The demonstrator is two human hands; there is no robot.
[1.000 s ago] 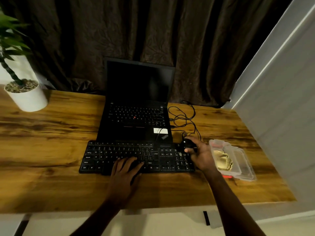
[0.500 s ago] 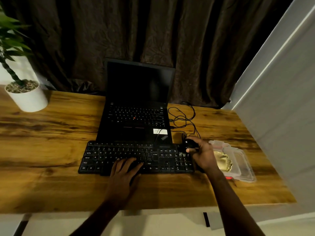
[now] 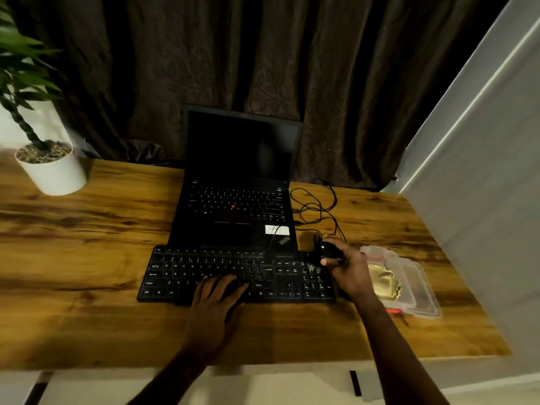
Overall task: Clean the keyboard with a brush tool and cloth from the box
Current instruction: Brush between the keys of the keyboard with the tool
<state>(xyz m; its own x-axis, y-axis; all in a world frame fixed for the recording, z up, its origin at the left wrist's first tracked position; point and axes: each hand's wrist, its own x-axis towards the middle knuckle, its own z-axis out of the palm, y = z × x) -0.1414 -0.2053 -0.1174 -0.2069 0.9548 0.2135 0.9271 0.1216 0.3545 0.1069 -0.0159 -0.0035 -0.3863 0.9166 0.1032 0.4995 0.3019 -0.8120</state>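
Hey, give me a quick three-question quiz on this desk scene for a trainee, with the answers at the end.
1. True or false: the left hand lies flat on the keyboard.
2. Which hand holds the black brush tool? A) left hand B) right hand C) neither
3. Fill in: the yellow cloth lies inside the clear plastic ____.
Key: 1 true; 2 B; 3 box.

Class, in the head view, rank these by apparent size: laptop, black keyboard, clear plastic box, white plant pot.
Largest: laptop.
Next: black keyboard.
Last: clear plastic box and white plant pot look about alike; the pot sits farther from the camera, so I won't rank them.
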